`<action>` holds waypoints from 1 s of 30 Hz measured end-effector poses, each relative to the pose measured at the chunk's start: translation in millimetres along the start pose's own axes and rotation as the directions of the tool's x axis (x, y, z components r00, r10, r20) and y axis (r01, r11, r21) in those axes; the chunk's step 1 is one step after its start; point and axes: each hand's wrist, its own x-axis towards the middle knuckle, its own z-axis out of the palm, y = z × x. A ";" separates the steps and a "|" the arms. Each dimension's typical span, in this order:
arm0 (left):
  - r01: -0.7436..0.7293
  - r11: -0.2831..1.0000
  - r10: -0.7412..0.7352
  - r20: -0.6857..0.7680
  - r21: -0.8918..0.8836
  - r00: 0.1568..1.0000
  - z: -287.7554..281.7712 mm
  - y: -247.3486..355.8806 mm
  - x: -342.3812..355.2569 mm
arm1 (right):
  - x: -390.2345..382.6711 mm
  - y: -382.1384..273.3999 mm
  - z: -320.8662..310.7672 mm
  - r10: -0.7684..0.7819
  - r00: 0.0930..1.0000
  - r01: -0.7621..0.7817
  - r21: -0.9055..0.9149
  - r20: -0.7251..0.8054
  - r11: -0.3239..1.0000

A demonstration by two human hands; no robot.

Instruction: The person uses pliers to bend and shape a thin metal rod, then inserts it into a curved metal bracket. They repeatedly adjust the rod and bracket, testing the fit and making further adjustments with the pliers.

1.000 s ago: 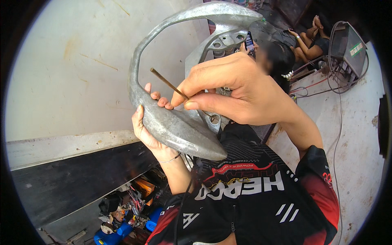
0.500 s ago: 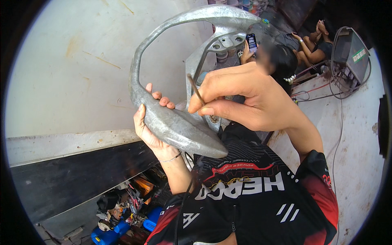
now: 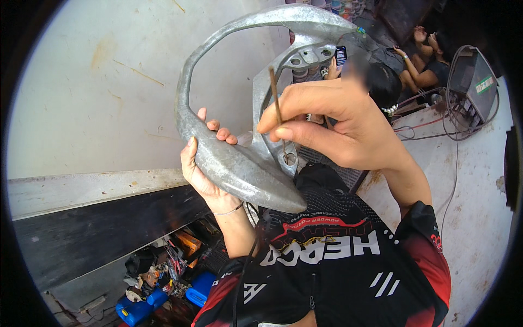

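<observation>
Two digits of the right hand [image 3: 343,128], thumb and index, pinch a thin rod [image 3: 275,98], near upright. Just below them: rod's lower end at a round hole in the grey casting [image 3: 237,166]; depth of entry cannot be judged from where I stand. To their left, the left hand [image 3: 202,177] clasps the casting, thumb on the outer edge, other fingers curled round to the inner edge. Beyond the right fingers: a person's phone [image 3: 341,56]; farther right, a box [image 3: 473,84].
</observation>
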 end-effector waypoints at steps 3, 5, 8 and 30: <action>-0.004 1.000 0.004 0.030 -0.003 1.000 -1.0 -1.1 1.5 | -2.2 3.5 -6.4 0.026 1.000 -0.026 -0.059 0.009 0.998; -0.007 1.000 0.007 0.026 -0.012 1.000 -1.5 -2.0 2.1 | -4.9 7.0 -5.5 0.052 0.998 -0.052 -0.010 -0.023 0.999; -0.018 1.000 0.018 0.014 0.001 1.000 -0.1 -4.0 1.5 | -5.2 7.5 -10.6 0.039 0.999 -0.040 -0.041 -0.013 0.998; -0.011 0.989 0.042 -0.210 0.150 0.977 19.0 -11.9 -0.3 | -66.6 49.3 -38.7 0.147 0.982 -0.113 0.249 -0.122 0.962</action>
